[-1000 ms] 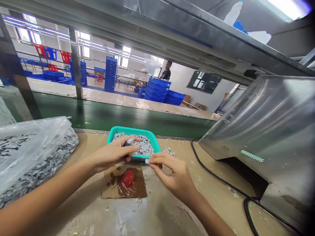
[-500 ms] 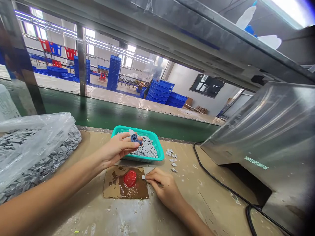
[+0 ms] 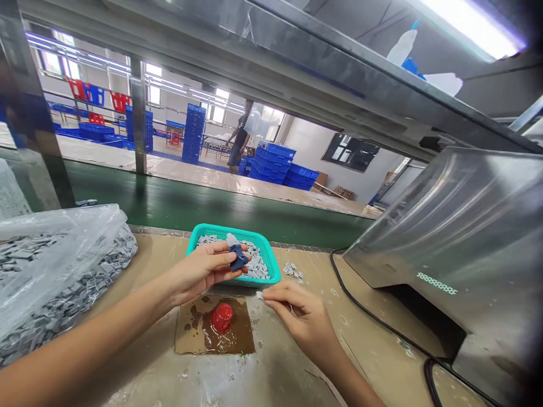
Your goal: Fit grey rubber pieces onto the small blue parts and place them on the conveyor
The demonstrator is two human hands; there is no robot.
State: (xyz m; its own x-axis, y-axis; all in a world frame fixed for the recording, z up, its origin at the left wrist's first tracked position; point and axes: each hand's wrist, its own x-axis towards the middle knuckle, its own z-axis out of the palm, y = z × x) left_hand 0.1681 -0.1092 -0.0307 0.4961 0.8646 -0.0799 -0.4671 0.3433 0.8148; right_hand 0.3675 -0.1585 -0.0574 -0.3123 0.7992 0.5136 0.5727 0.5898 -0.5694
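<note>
My left hand (image 3: 210, 265) is closed on a dark blue plastic part (image 3: 238, 257), with a whitish piece (image 3: 231, 239) sticking up from its top. It is above the near side of a teal basket (image 3: 275, 271) that holds many small grey plastic pieces (image 3: 258, 264). Between the thumb and fingers of my right hand (image 3: 303, 311) is a small light grey plastic piece (image 3: 260, 295), just in front of the basket. Below my hands, a red cup-shaped thing (image 3: 222, 317) stands on a wet brown board (image 3: 190, 339).
A clear bag (image 3: 80, 254) full of grey pieces lies at left. Several loose grey pieces (image 3: 293, 271) lie right of the basket. A black cable (image 3: 369, 310) runs beside a metal housing (image 3: 458, 226). Beyond is a green belt (image 3: 203, 203); a person (image 3: 240, 138) stands far back.
My right hand has lifted the grey piece away from the brown board, up and to the right. My left hand has turned the blue part. A person has come into view in the background.
</note>
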